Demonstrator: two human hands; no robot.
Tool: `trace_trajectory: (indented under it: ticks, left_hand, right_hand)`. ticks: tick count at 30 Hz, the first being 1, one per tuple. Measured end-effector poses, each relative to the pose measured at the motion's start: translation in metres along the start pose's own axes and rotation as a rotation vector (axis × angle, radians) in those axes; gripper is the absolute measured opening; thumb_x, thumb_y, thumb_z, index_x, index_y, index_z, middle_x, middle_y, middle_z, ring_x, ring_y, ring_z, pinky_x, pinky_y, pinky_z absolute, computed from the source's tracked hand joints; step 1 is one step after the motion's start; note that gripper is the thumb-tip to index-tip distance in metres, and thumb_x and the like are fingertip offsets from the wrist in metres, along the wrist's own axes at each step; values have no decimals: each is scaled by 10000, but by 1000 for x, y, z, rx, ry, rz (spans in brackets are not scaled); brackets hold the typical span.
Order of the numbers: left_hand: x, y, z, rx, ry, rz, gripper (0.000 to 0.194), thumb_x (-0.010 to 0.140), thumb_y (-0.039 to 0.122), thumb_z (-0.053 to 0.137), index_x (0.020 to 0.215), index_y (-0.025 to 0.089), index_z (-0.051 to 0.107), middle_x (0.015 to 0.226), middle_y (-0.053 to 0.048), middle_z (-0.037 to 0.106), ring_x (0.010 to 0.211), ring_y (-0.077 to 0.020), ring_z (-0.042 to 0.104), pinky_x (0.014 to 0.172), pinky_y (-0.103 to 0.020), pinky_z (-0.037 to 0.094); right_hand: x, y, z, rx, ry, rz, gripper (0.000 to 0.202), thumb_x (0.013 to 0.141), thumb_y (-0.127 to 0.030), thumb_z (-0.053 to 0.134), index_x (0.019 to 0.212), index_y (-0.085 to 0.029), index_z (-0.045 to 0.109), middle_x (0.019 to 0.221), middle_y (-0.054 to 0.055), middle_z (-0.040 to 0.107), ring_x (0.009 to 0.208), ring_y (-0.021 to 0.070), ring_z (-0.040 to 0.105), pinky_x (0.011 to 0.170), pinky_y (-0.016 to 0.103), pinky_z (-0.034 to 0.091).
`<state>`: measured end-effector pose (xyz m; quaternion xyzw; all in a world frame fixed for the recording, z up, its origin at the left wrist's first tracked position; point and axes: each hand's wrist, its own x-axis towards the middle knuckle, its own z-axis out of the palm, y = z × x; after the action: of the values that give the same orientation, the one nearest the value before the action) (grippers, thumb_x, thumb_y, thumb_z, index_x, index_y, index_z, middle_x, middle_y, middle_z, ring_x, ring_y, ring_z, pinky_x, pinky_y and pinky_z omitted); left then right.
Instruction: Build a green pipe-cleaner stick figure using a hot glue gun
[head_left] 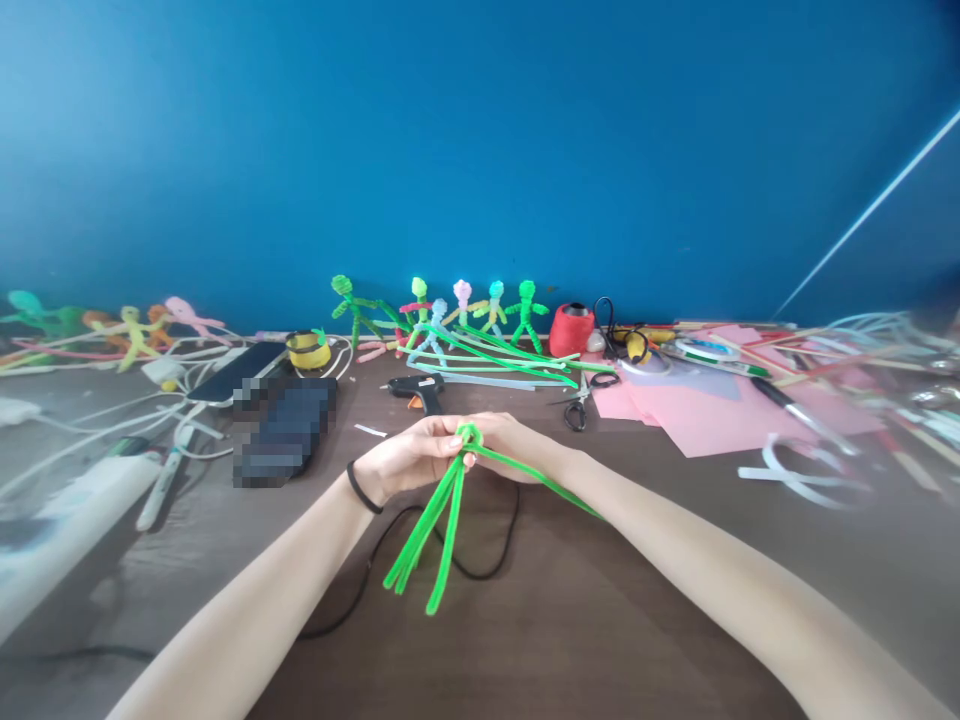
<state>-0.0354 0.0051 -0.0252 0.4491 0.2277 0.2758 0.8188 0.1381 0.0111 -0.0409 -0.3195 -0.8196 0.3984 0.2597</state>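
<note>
Green pipe cleaners [442,515] are gathered into a bundle with a small coiled knob at the top. My left hand [424,450], with a black band at its wrist, pinches the bundle just below the knob. Closed around the knob's far side is my right hand [514,445], its fingers partly hidden. Several green ends hang down toward me, and one long strand runs right, under my right forearm. Just beyond my hands a black glue gun [420,390] lies on the table.
Several pipe-cleaner figures [527,312] stand along the blue wall, with loose pipe cleaners [517,368] before them. Scissors [576,410] and pink paper [727,420] are at right. Phones [289,430] and white cables lie left. A black cord [487,575] runs beneath my hands.
</note>
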Motion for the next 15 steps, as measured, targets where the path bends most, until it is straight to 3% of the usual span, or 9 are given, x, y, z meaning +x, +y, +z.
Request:
trace_trajectory:
  ticks: [4,7,10,15]
  left_hand:
    - [-5,8,-3,-18,16,43,215,553,200,772,676,102,625,638,-13,579,546,-68,553,548,-167,420]
    - [-11,17,-6,-70,27,74,236,516,159,783,629,110,582,628,6,543,495,-41,504,513,-160,408]
    - [-17,25,-7,-132,94,158,291,483,133,787,654,125,552,642,17,510,479,-23,460,478,-150,386]
    - [-22,29,-6,-163,126,233,335,474,128,767,658,158,489,631,36,435,455,-21,415,431,-157,365]
  right_hand:
    - [-5,-2,-5,-248,-15,-118,170,738,-56,496,777,-171,615,959,52,602,906,169,547,809,270,393]
    - [-9,-3,-11,-422,25,0,165,704,-36,477,740,-151,589,816,48,582,689,128,527,628,230,398]
    - [-14,-12,-19,-463,-14,139,163,657,-26,471,664,-156,568,707,29,583,625,119,516,548,214,373]
    - [-24,-29,-39,-321,-406,556,108,593,-63,513,614,-160,556,564,9,576,458,121,538,442,216,382]
